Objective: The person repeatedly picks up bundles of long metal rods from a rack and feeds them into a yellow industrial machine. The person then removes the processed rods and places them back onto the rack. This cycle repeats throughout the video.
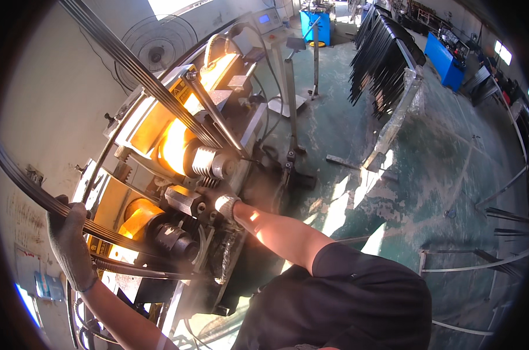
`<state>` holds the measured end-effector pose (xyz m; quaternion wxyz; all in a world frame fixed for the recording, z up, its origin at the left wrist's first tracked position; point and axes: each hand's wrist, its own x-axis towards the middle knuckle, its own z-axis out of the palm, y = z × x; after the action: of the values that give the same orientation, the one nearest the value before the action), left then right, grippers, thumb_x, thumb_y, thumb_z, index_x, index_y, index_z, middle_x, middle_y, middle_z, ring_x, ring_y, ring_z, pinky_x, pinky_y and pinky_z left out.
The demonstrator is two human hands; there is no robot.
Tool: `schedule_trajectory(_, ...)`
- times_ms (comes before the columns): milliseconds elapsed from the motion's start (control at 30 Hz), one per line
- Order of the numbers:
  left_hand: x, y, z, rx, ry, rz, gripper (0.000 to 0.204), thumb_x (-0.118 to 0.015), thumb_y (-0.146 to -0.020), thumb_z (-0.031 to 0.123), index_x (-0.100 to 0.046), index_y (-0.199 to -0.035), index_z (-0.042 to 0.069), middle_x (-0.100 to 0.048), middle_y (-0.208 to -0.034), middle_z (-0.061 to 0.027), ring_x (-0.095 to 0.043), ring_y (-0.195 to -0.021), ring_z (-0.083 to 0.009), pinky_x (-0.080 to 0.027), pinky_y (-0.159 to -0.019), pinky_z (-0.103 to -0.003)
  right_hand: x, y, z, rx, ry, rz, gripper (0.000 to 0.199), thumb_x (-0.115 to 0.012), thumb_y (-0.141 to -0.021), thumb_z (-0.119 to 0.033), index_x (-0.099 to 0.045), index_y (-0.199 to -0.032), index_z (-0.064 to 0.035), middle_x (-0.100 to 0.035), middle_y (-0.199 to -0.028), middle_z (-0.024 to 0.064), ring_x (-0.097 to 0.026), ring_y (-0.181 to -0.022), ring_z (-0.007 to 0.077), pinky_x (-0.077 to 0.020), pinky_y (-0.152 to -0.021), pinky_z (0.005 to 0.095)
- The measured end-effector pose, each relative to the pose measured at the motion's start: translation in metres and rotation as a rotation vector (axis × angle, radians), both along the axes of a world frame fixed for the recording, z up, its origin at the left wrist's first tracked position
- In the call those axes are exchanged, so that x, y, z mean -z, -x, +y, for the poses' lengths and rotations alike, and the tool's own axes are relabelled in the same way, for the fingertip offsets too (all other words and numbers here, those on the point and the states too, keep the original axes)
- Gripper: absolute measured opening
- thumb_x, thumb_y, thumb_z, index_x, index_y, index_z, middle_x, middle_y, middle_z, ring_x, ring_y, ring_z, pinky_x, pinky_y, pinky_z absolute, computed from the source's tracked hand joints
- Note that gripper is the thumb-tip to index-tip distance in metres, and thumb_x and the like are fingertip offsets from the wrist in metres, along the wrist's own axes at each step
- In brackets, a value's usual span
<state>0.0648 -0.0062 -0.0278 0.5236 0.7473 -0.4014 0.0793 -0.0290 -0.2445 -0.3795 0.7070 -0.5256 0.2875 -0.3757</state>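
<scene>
My left hand (72, 248), in a grey work glove, is closed round a bundle of long dark metal rods (28, 186). The rods slope down to the right, their lower ends reaching the near part of a yellow machine. My right hand (222, 201), gloved with a pale cuff, reaches into the machine beside a metal block (181, 200). Shadow and machine parts hide its fingers, so its grip does not show. Above it sits a ridged metal roller (206, 161); below it is a dark roller end (177, 240).
A second bundle of rods (139, 73) slants across the machine's far part. Behind it stands a round fan (155, 54). To the right, many black rods hang on a rack (381, 58) over the green floor (433, 192). Blue cabinets (445, 61) stand farther back.
</scene>
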Motion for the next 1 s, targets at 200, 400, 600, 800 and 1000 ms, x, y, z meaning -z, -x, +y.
schedule_trajectory(200, 0.003, -0.002, -0.002, 0.029, 0.035, 0.027, 0.044, -0.076, -0.085, 0.029, -0.067, -0.113, -0.005, -0.062, -0.096, -0.0065, -0.057, -0.091, -0.0182, -0.045, -0.093, -0.033, 0.009, -0.009, -0.007, 0.038, 0.017, 0.015, 0.023, -0.081, -0.086, -0.015, -0.074, -0.103, -0.0020, -0.075, -0.095, 0.0068, -0.070, -0.080, 0.0152, -0.0573, -0.067, 0.0347)
schedule_trajectory(400, 0.004, -0.002, -0.002, 0.017, 0.050, 0.025, 0.046, -0.076, -0.084, 0.028, -0.066, -0.113, -0.006, -0.062, -0.098, -0.0075, -0.057, -0.093, -0.0190, -0.045, -0.095, -0.033, 0.020, -0.009, -0.011, -0.072, -0.106, -0.074, 0.044, -0.084, -0.082, -0.031, -0.071, -0.112, -0.0018, -0.076, -0.105, 0.0095, -0.073, -0.094, 0.0195, -0.0576, -0.082, 0.0332)
schedule_trajectory(600, 0.004, -0.012, 0.002, -0.018, 0.008, -0.010, 0.053, -0.076, -0.084, 0.030, -0.064, -0.119, -0.008, -0.063, -0.100, -0.0091, -0.058, -0.097, -0.0212, -0.044, -0.097, -0.033, 0.018, -0.018, -0.005, 0.001, -0.159, -0.062, 0.031, -0.080, -0.089, -0.014, -0.067, -0.113, 0.0018, -0.074, -0.095, 0.0093, -0.071, -0.079, 0.0187, -0.0568, -0.063, 0.0355)
schedule_trajectory(800, -0.001, -0.007, -0.003, -0.010, -0.017, 0.044, 0.054, -0.075, -0.085, 0.027, -0.063, -0.124, -0.008, -0.064, -0.105, -0.0111, -0.060, -0.100, -0.0221, -0.046, -0.099, -0.033, 0.040, -0.018, -0.011, 0.030, 0.446, 0.282, 0.048, -0.080, -0.080, -0.019, -0.068, -0.126, -0.0135, -0.074, -0.108, 0.0053, -0.072, -0.090, 0.0229, -0.0602, -0.081, 0.0314)
schedule_trajectory(1000, 0.000, -0.009, -0.007, -0.006, -0.008, 0.048, 0.054, -0.075, -0.087, 0.026, -0.062, -0.125, -0.009, -0.065, -0.105, -0.0126, -0.062, -0.099, -0.0228, -0.047, -0.098, -0.034, 0.029, -0.010, -0.014, -0.008, 0.137, 0.182, 0.051, -0.085, -0.079, -0.034, -0.071, -0.114, -0.0001, -0.077, -0.103, 0.0128, -0.074, -0.090, 0.0207, -0.0591, -0.077, 0.0342)
